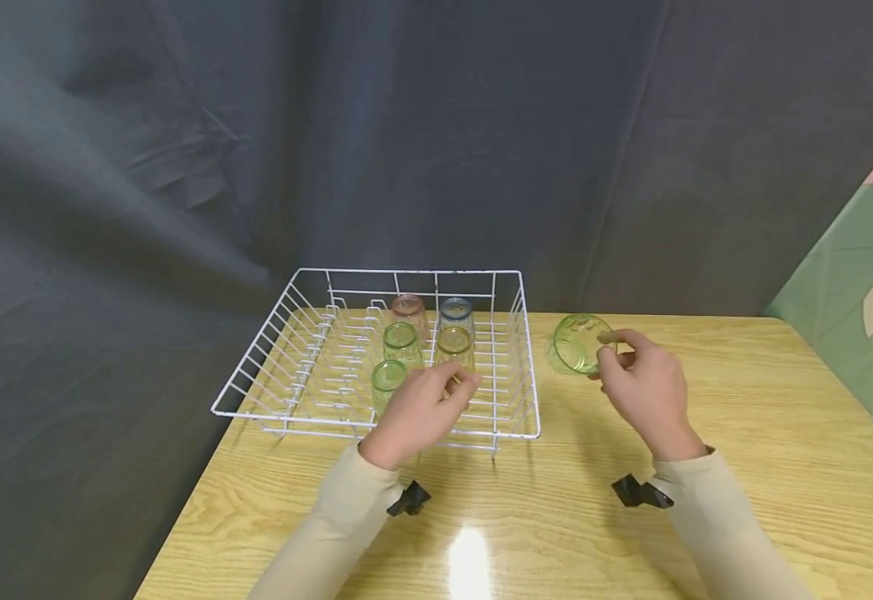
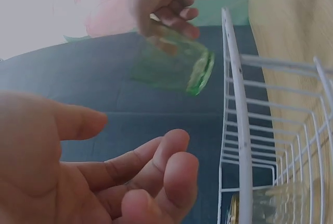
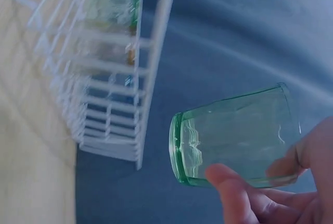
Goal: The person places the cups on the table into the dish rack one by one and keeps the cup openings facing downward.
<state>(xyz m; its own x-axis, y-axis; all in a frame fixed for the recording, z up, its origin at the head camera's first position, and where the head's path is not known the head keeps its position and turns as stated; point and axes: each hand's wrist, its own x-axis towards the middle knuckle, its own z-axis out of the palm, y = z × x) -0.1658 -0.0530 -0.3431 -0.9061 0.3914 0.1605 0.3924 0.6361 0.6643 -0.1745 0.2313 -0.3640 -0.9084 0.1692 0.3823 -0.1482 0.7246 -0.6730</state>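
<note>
My right hand (image 1: 646, 387) holds a clear green drinking glass (image 1: 576, 344) at its side, raised above the table to the right of the rack. The right wrist view shows the thumb and fingers on the wall of this glass (image 3: 234, 135), its thick base toward the table side. Over the front of a white wire dish rack (image 1: 376, 423), my left hand (image 1: 425, 408) hangs with bent fingers and nothing between them. A gap between thumb and fingers of this hand (image 2: 109, 177) shows in the left wrist view.
Inside the rack stand several tinted glasses: a pink one (image 1: 409, 312), a blue one (image 1: 456, 315), a yellow one (image 1: 455, 346) and green ones (image 1: 402, 342). Wire tines (image 1: 342, 350) fill the rack's left side. Behind the wooden table (image 1: 766, 417) hangs a dark curtain (image 1: 466, 150).
</note>
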